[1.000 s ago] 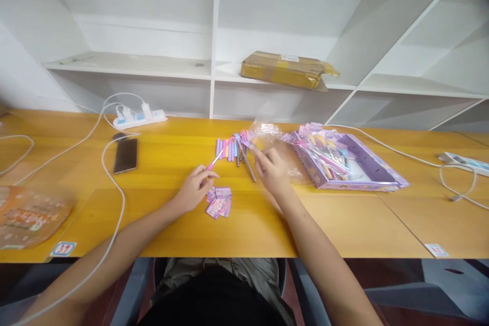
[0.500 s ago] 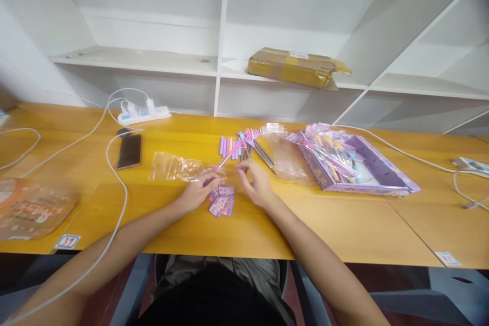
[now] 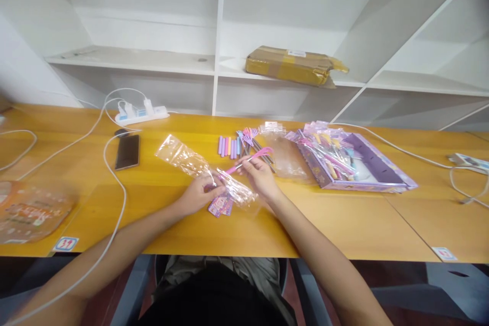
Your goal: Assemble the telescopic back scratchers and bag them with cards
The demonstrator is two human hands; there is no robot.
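Note:
My left hand is closed on a clear plastic bag, which stretches out to the upper left. More crinkled clear film lies between my hands, over small purple printed cards. In my closed right hand is a pink back scratcher; its pink handle end points toward my left fingers, in front of or inside the film, I cannot tell which. Beyond my hands, several purple, orange and blue tubes stand in a row beside back scratchers with hand-shaped heads and metal rods.
Flat clear bags lie right of the scratchers. A purple box holds packed items. A phone, a power strip, a white cable and an orange clear bag are at left. A taped carton sits on the shelf.
The pink back scratcher, earlier at my left hand, is now in my right hand. My left hand has lifted and turned the clear bag; film now partly covers the cards.

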